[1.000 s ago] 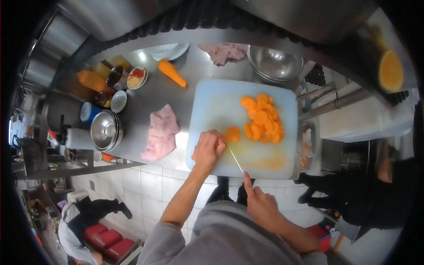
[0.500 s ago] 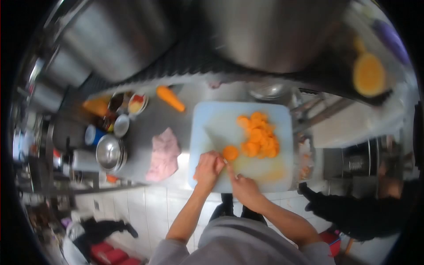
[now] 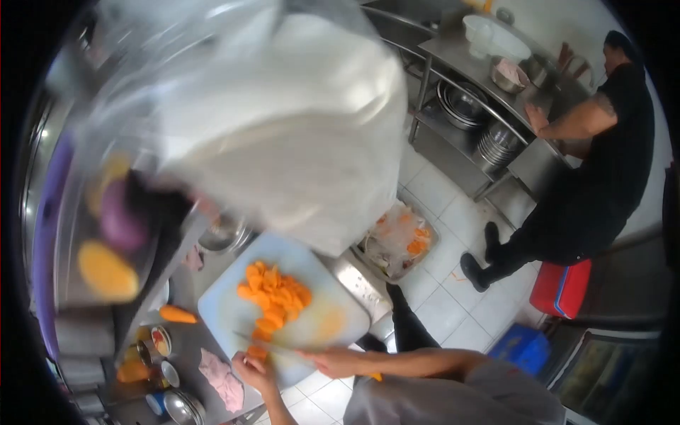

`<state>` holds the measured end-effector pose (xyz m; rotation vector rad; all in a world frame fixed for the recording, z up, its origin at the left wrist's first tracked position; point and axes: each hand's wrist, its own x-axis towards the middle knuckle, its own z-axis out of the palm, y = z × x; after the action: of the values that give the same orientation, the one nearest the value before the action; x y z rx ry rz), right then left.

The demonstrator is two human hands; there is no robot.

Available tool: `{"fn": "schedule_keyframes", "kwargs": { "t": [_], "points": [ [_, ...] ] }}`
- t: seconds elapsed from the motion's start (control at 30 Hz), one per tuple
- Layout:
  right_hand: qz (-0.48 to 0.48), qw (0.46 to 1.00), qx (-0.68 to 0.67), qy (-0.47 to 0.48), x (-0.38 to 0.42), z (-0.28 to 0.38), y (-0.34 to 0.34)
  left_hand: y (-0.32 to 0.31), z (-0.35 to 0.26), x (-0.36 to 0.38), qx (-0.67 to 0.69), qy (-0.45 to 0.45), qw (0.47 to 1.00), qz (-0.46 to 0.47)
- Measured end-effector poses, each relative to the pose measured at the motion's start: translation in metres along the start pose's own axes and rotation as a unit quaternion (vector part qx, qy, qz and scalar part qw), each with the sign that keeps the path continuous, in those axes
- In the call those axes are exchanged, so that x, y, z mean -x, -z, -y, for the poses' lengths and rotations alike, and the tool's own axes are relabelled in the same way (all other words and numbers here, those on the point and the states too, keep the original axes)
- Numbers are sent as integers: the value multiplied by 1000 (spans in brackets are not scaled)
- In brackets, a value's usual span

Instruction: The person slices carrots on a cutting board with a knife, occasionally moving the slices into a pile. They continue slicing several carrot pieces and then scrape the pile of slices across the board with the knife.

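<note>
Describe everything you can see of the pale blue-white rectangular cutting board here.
The pale blue-white rectangular cutting board has rounded corners and looks plastic. It lies flat on the grey metal counter, with a yellowish-orange stain on one part. Round orange carrot slices lie heaped on it. The right hand holds a thin metal knife over it; whether they touch is unclear. The left hand is beside the knife.

Head cam looks fwd & down on the cutting board (image 3: 225, 303), view askew. Plastic-wrapped bundle (image 3: 290, 134), by board's edge in frame, is much nearer lens.
</note>
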<state>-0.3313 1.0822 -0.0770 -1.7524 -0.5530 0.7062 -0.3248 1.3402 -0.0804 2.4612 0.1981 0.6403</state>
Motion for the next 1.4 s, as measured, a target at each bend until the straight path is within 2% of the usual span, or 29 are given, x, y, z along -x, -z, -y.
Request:
{"fn": "schedule_keyframes", "kwargs": {
  "t": [0.03, 0.07, 0.13, 0.27, 0.33, 0.37, 0.43, 0.53, 0.57, 0.6, 0.67, 0.77, 0.87, 0.97, 1.1, 1.2, 1.3, 1.4],
  "points": [
    [7, 1000, 14, 14, -1, -2, 3, -2, 8, 1, -42, -9, 999, 1],
    [-26, 997, -16, 65, -7, -20, -12, -2, 7, 2, -54, -20, 998, -15],
    [24, 999, -4, 34, -11, -20, -6, -12, 4, 0, -64, -42, 997, -25],
    [28, 997, -57, 43, -10, -17, -5, -3, 14, 5, -75, -14, 997, 11],
    [-83, 985, -21, 150, -19, -32, -23, -1, -4, 3, -88, 20, 995, 28],
    [-82, 986, -31, 145, -21, -35, -28, 0, -4, 3, -94, 23, 995, 37],
    [-11, 992, -80, 100, -23, -30, -22, 8, 0, 3, -131, 17, 989, 63],
    [8, 991, -107, 75, -16, -15, -4, 11, -16, 2, -204, 0, 977, 56],
    [7, 991, -113, 75, -12, -10, 2, 6, -26, 4, -179, 44, 982, 33],
    [10, 990, -117, 74, -14, -14, -4, 7, -21, 6, -182, 46, 982, 35],
    [13, 993, -91, 69, -19, -20, -17, 7, -9, 9, -210, 18, 977, 22],
    [66, 995, -56, 40, -15, -11, -1, 3, -17, 9, -188, 26, 982, 7],
    [78, 994, -65, 30, -11, -2, 16, 4, -11, 9, -199, 38, 979, 0],
    [26, 995, -84, 50, -16, -13, -9, 5, -5, 10, -162, 59, 985, 4],
    [34, 995, -82, 55, -16, -13, -7, 6, -9, 11, -213, 24, 977, -1],
    [40, 995, -74, 45, -18, -13, -9, 1, -20, 9, -179, 67, 982, -6],
    [5, 990, -117, 77, -27, -30, -37, 2, -20, 7, -206, 21, 978, -3],
    [-26, 987, -119, 108, -36, -45, -55, 2, -24, 9, -212, 55, 976, -1]
  ]
}}
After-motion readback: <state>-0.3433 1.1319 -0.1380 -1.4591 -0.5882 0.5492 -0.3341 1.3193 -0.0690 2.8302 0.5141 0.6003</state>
